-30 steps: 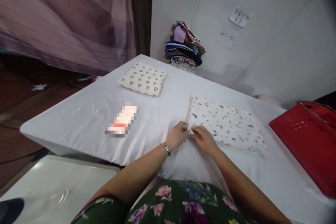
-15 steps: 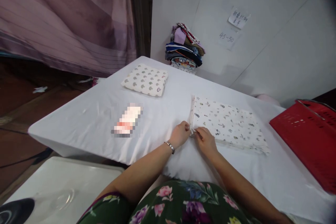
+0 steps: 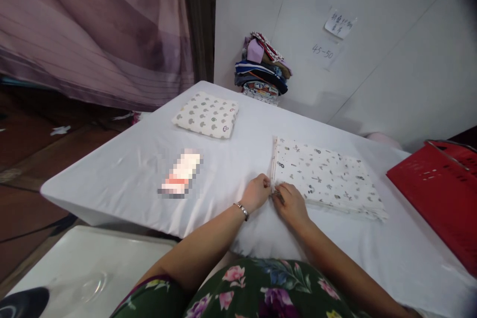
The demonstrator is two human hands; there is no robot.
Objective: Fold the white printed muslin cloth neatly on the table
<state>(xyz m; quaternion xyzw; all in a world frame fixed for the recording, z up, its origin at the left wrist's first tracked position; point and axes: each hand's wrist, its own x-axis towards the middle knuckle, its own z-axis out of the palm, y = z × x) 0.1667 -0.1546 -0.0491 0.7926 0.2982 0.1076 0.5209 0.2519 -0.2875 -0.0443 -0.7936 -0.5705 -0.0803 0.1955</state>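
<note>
A folded white cloth [image 3: 328, 174] with small dark and tan prints lies flat on the table in front of me. Its layered left edge runs away from me toward the wall. At the near left corner, my left hand [image 3: 257, 192] pinches the edge layers between thumb and fingers. Close beside it, my right hand [image 3: 290, 201] is closed on the same corner, with its fingers bent over the fabric. The fingertips partly hide that corner. Farther back on the left lies another folded cloth [image 3: 206, 115], cream with grey mushroom-like prints, apart from both hands.
The white-covered table [image 3: 122, 169] meets the wall at the back. A blurred-out flat object [image 3: 182, 173] lies left of my hands. A red basket [image 3: 436, 194] stands at the right edge. Folded fabrics [image 3: 261, 69] are stacked behind the table. A pale surface [image 3: 112, 258] is at lower left.
My fingers have shifted slightly at the near left corner of the printed cloth, the right hand settling a little lower. Both hands keep hold of it; the view has moved slightly.
</note>
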